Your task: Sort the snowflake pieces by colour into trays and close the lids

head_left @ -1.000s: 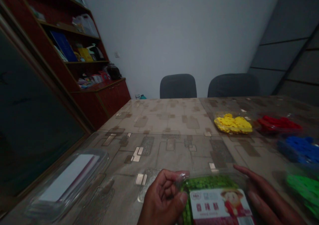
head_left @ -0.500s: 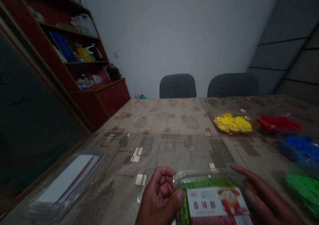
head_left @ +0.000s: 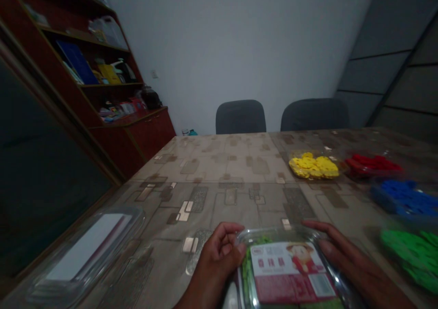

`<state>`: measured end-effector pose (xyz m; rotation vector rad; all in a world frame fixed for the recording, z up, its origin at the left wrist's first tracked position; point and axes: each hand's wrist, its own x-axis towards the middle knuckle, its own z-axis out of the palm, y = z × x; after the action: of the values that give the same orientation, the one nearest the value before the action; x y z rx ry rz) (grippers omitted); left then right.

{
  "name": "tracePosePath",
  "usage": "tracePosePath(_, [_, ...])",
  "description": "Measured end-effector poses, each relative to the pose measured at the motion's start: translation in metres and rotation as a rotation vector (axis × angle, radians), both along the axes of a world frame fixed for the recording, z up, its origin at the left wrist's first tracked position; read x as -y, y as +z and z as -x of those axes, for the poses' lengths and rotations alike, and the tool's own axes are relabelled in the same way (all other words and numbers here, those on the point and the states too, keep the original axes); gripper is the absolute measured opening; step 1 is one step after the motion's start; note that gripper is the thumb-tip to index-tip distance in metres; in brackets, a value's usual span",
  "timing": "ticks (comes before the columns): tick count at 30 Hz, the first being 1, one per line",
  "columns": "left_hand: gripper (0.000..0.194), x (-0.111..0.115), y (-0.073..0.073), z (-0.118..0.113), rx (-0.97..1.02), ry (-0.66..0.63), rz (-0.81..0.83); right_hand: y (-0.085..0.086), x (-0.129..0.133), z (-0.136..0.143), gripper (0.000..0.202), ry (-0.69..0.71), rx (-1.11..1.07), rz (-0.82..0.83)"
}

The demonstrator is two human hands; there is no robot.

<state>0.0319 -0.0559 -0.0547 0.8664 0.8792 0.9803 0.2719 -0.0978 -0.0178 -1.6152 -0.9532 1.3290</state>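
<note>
Clear labelled container (head_left: 290, 272) of green pieces (head_left: 247, 267), lower centre-right of frame, person's left hand (head_left: 219, 256) gripping its edge, right hand (head_left: 352, 259) alongside, that grip unclear.

Brown, grey and cream rectangles (head_left: 198, 198) are patterning the beige table (head_left: 219, 165). At its near edge, a clear tub (head_left: 273, 232) is showing green contents (head_left: 247, 259) under a white-and-maroon label (head_left: 289, 274). Toward the right edge, yellow pieces (head_left: 313, 166), red pieces (head_left: 372, 164), blue pieces (head_left: 407, 196) and green pieces (head_left: 410, 254) are standing out. Near the left edge, a clear container (head_left: 135, 220) is displaying a white panel (head_left: 87, 249) striped dark red.
</note>
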Motion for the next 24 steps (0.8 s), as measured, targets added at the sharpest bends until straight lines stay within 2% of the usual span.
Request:
tracePosePath(3, [0.032, 0.001, 0.008, 0.0, -0.062, -0.035, -0.035, -0.005, -0.001, -0.005, 0.057, 0.043, 0.021, -0.039])
tracePosePath(5, [0.028, 0.003, 0.016, 0.003, -0.255, -0.046, -0.133, -0.009, -0.001, -0.009, 0.055, 0.069, 0.092, -0.099])
tracePosePath(7, [0.027, 0.004, 0.022, 0.009, -0.553, -0.051, -0.358, -0.011, -0.001, -0.01, 0.053, 0.082, 0.155, -0.153])
tracePosePath(9, [0.032, 0.003, 0.024, 0.016, -0.805, -0.077, -0.659, -0.011, -0.001, -0.01, 0.053, 0.1, 0.2, -0.186])
tracePosePath(12, [0.065, 0.002, 0.021, 0.021, -0.987, -0.198, -1.1, -0.009, -0.001, -0.007, 0.051, 0.108, 0.238, -0.217])
tracePosePath(14, [0.083, 0.003, 0.016, 0.018, -1.085, -0.301, -1.287, -0.008, -0.001, -0.006, 0.05, 0.117, 0.24, -0.225])
tracePosePath(16, [0.08, 0.005, 0.012, 0.012, -1.186, -0.349, -1.376, -0.006, 0.0, -0.005, 0.05, 0.141, 0.21, -0.223])
tracePosePath(19, [0.074, 0.013, 0.008, 0.002, -1.267, -0.332, -1.418, -0.004, 0.001, -0.005, 0.049, 0.164, 0.149, -0.235])
tracePosePath(22, [0.071, 0.022, 0.011, -0.002, -1.308, -0.293, -1.416, -0.002, 0.002, -0.005, 0.048, 0.172, 0.127, -0.27])
tracePosePath(24, [0.06, 0.026, 0.014, -0.002, -1.311, -0.295, -1.454, -0.002, 0.002, -0.005, 0.049, 0.176, 0.114, -0.275])
